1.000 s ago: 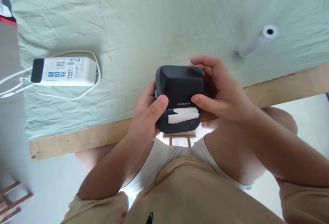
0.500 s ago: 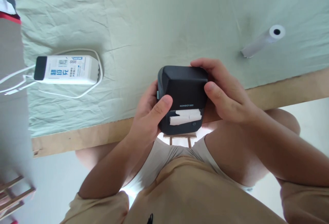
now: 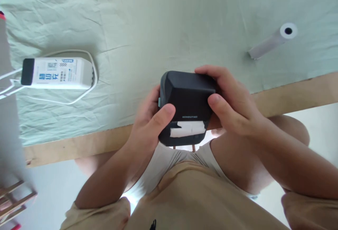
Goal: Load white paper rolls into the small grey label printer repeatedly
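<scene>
A dark label printer with NIIMBOT lettering is held between my hands, over the table's front edge. Torn white paper lies across its front, below the lettering. My left hand grips the printer's left side, thumb on top near the lettering and fingers underneath out of sight. On the opposite side, my right hand clasps the printer, index finger along the far edge and thumb on the upper right face. A small light-blue tab shows at the printer's left side.
A pale green cloth covers the table, whose wooden edge runs before my lap. To the left lies a white power bank-like block with a white cable around it. A white paper roll stands at right.
The printer has moved slightly toward my body and tilted a little, with both hands still on it. The view has shifted, so the white block appears farther left.
</scene>
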Motion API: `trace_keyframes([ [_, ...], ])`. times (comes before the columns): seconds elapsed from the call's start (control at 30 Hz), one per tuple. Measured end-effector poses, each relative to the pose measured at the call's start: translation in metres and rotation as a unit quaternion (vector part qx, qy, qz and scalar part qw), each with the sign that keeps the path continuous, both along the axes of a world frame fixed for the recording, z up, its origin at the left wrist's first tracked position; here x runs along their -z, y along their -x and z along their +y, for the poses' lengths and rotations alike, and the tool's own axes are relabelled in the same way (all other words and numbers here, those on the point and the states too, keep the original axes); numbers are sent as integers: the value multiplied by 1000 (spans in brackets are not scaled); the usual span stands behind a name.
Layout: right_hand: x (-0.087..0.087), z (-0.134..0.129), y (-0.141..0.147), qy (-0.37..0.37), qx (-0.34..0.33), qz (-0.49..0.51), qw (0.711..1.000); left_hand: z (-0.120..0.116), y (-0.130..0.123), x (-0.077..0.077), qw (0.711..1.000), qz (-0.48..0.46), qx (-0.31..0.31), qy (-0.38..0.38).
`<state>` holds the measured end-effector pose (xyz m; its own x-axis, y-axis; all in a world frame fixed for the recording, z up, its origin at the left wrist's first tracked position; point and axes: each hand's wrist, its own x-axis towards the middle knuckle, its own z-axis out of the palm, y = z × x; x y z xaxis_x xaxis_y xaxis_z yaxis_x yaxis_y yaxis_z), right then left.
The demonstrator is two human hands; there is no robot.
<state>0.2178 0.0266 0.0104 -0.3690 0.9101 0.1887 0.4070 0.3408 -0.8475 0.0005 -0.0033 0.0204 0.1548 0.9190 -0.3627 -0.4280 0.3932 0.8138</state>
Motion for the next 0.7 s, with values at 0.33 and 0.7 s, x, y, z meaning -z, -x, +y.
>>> trace_keyframes([
  [0.33,-4,1,-5,-18,-54,24,998,-12,18,6,995,62,56,-59],
  [0.7,-4,-1,-4,0,-55,41,998,-21,32,11,994,63,84,-36],
])
